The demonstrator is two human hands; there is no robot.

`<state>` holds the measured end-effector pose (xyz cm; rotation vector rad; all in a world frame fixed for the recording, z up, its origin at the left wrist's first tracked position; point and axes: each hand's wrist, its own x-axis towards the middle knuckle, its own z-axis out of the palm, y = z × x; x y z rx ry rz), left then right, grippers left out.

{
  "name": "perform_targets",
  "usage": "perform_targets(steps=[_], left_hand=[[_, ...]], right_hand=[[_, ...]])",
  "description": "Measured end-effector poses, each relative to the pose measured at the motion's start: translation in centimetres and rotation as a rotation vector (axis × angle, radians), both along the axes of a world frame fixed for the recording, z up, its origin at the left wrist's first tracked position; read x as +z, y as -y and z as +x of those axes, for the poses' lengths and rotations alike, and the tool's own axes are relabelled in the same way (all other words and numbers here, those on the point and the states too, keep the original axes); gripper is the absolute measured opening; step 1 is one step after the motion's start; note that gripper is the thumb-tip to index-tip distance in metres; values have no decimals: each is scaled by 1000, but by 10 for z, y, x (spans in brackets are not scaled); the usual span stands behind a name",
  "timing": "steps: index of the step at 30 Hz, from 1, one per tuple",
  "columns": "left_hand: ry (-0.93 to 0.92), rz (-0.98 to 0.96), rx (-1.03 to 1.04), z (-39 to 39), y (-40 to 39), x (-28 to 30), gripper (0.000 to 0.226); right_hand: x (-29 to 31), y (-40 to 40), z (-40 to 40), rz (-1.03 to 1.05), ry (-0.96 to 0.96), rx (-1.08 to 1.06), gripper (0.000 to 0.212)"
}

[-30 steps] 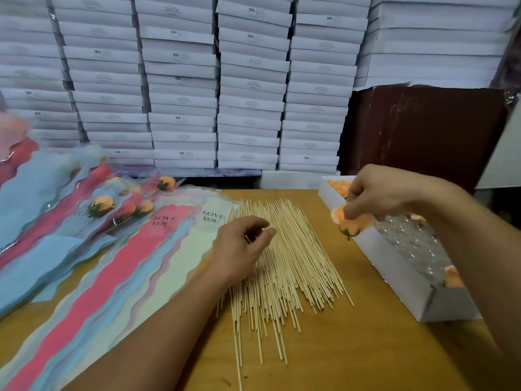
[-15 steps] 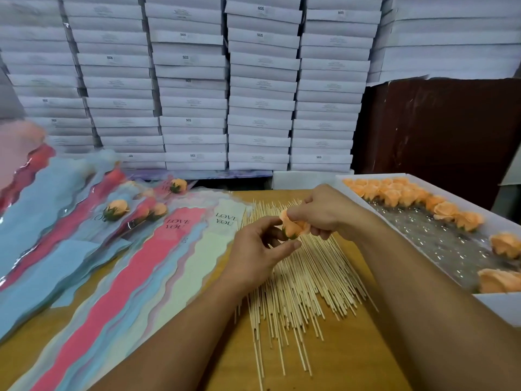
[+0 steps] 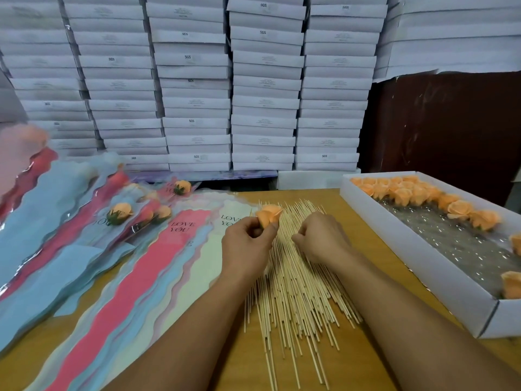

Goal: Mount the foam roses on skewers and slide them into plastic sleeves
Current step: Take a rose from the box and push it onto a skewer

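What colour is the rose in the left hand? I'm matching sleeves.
Peach-orange with a green base, clearest in the head view: the rose pinched by the left hand.

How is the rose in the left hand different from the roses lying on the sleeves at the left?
The held rose is bare, pinched in the left hand; the roses on the sleeves lie flat inside plastic sleeves. The held rose sits over the skewers; the others lie off to the left. All are orange.
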<state>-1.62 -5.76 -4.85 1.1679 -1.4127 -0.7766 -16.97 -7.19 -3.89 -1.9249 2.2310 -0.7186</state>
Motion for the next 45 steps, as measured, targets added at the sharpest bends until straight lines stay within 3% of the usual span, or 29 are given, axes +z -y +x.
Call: perform_targets(steps=[3, 8, 14, 20, 26, 31, 37, 43, 45], left_hand=[[-12, 11, 13, 0, 1, 0, 24], [-35, 20, 25, 1, 2, 1, 24], [-32, 25, 15, 2, 1, -1, 22], [-26, 26, 16, 1, 2, -1, 20], [-52, 43, 14, 1, 4, -2, 19], [-81, 58, 25, 1, 6, -2, 24], [-161, 110, 24, 1, 8, -3, 23], [-260, 159, 18, 2, 8, -2, 22], [-306, 188, 7, 2, 9, -1, 24]], right_hand=[[-5, 3, 9, 3, -63, -10, 40], [-6, 5, 16, 10, -99, -52, 40], [-5, 9, 10, 63, -14, -97, 30], [-6, 14, 9, 74, 8, -99, 38], [-3, 13, 8, 106, 72, -117, 25], [1, 8, 2, 131, 238, -97, 15], [10, -3, -5, 169, 481, -18, 27], [14, -9, -7, 198, 800, 47, 6], [15, -11, -6, 226, 904, 106, 9]])
